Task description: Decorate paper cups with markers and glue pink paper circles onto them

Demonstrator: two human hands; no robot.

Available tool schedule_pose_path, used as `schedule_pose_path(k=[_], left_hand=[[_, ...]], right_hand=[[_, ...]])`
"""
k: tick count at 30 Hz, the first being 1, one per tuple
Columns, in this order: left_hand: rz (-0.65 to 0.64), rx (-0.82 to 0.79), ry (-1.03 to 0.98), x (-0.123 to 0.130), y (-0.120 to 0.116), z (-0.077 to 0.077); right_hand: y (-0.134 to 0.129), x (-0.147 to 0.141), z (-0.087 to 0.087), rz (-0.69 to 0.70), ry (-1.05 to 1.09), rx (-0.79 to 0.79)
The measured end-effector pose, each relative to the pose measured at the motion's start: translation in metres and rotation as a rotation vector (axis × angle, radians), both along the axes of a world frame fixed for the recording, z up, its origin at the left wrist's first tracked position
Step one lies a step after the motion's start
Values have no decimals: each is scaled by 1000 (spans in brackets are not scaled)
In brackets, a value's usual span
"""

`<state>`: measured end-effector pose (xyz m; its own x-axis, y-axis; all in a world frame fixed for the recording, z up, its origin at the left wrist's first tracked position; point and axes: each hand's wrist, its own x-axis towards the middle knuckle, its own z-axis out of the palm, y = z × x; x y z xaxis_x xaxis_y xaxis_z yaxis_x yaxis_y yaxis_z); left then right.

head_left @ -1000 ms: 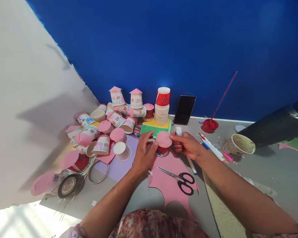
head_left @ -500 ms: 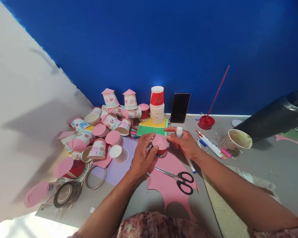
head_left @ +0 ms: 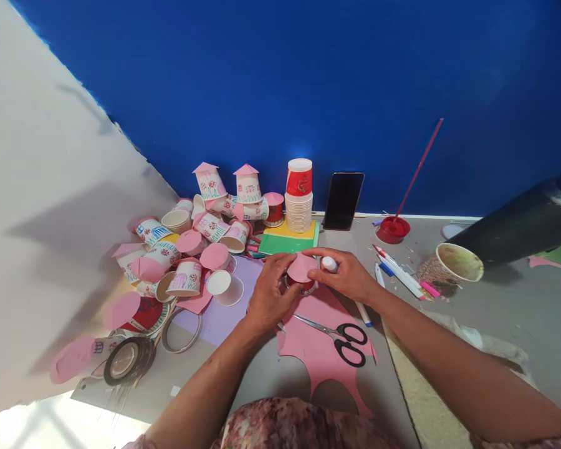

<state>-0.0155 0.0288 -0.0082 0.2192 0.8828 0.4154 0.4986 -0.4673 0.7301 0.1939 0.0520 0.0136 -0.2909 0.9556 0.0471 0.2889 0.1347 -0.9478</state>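
My left hand (head_left: pixel 272 292) is wrapped round the left side of a red cup (head_left: pixel 307 289) topped with a pink paper cone (head_left: pixel 302 267). My right hand (head_left: pixel 345 272) has its thumb and forefinger on the cone's right edge, and a white glue stick (head_left: pixel 330 264) sits in the same hand, among its fingers. The cup is over a cut pink sheet (head_left: pixel 327 312). Black-handled scissors (head_left: pixel 339 337) lie on that sheet, just nearer to me than the cup.
Decorated cups (head_left: pixel 186 277) with pink tops are heaped at the left, near two tape rolls (head_left: pixel 182 330). Behind stand stacked cups (head_left: pixel 299 212) and a phone (head_left: pixel 345 201). Markers (head_left: pixel 401 272), a stained cup (head_left: pixel 452 262) and a dark bottle (head_left: pixel 518 218) are at the right.
My right hand has closed in on the cone, its thumb now on the paper's right side. The glue stick has tipped over from upright. The view has shifted slightly.
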Motion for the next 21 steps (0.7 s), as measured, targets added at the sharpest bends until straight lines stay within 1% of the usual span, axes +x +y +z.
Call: schedule_pose_path(k=[2, 4, 7, 9, 11, 13, 16, 19, 21], left_hand=[[0, -6, -12, 1, -1, -1], [6, -54, -35, 2, -2, 0], [15, -192, -62, 3, -3, 1], [10, -276, -48, 4, -2, 1], [6, -333, -26, 5, -1, 0], [9, -365, -30, 7, -1, 0], [39, -379, -87, 9, -2, 7], [53, -414, -263, 9, -5, 16], [13, -491, -446, 7, -6, 20]], right_hand=[[0, 0, 0, -1, -5, 4], [-1, 0, -1, -1, 2, 0], [1, 3, -1, -9, 28, -6], [4, 7, -2, -59, 14, 16], [11, 13, -4, -143, -116, 84], [17, 20, -7, -207, -316, 163], [23, 25, -13, -239, -496, 222], [22, 24, -19, -250, -592, 254], [21, 21, -21, -262, -638, 274]])
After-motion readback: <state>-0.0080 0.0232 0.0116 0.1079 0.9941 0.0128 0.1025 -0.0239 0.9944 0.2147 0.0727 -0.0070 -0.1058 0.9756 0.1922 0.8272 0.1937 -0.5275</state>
